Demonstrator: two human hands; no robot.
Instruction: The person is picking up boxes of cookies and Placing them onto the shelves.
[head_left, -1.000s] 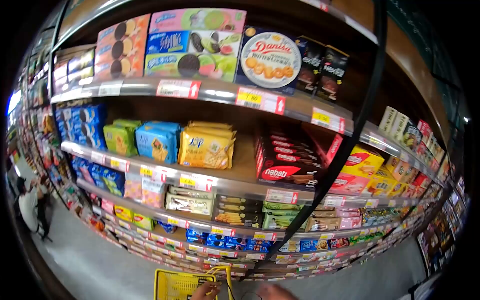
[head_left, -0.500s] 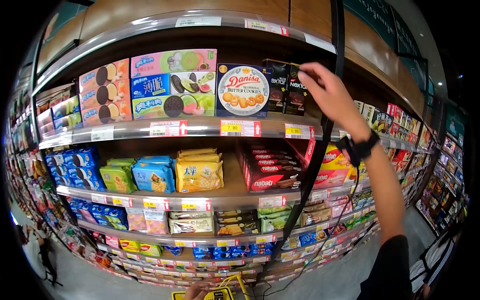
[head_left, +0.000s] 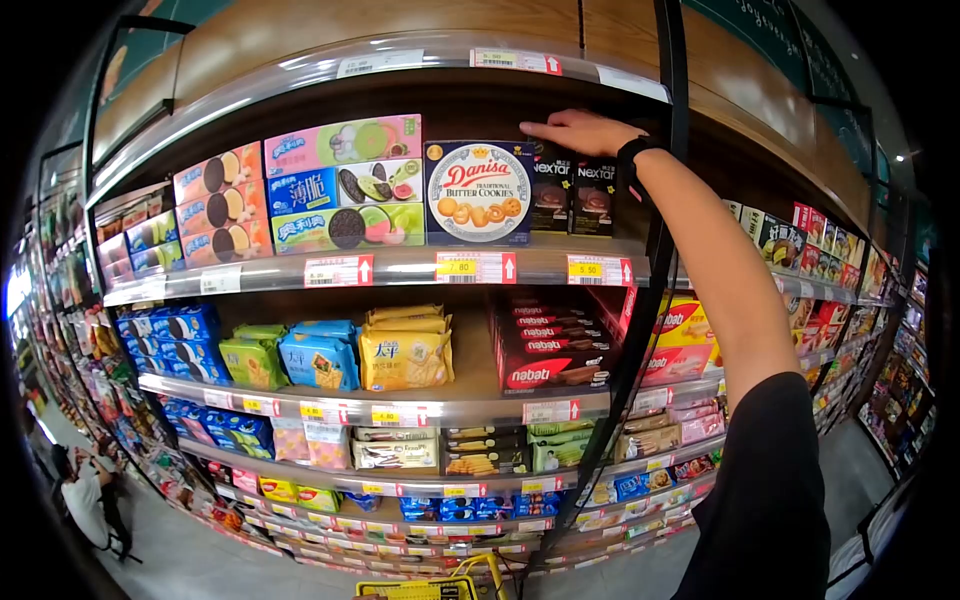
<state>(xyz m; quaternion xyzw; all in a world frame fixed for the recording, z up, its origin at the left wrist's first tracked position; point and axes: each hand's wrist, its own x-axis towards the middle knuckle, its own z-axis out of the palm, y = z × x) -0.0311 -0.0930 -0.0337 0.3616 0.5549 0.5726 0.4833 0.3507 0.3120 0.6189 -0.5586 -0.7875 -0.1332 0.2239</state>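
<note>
My right hand (head_left: 585, 132), with a dark band on its wrist, reaches into the upper shelf. It lies over the tops of two dark Nextar boxes (head_left: 593, 197), fingers stretched to the left with the index fingertip near the upper right corner of a Danisa butter cookies box (head_left: 480, 194). That dark blue box stands upright to the left of the Nextar boxes. Farther left, pink, blue and green Oreo boxes (head_left: 345, 185) are stacked. My left hand does not show.
Below, a shelf holds yellow cracker packs (head_left: 407, 350) and red nabati boxes (head_left: 552, 365). A black upright post (head_left: 640, 370) divides the shelving. At the bottom is a yellow basket (head_left: 415, 588). A person (head_left: 85, 500) is at the far left.
My right hand has moved left and deeper into the shelf, from beside the Nextar boxes to over their tops. My left hand, seen earlier by the basket, has dropped out of view.
</note>
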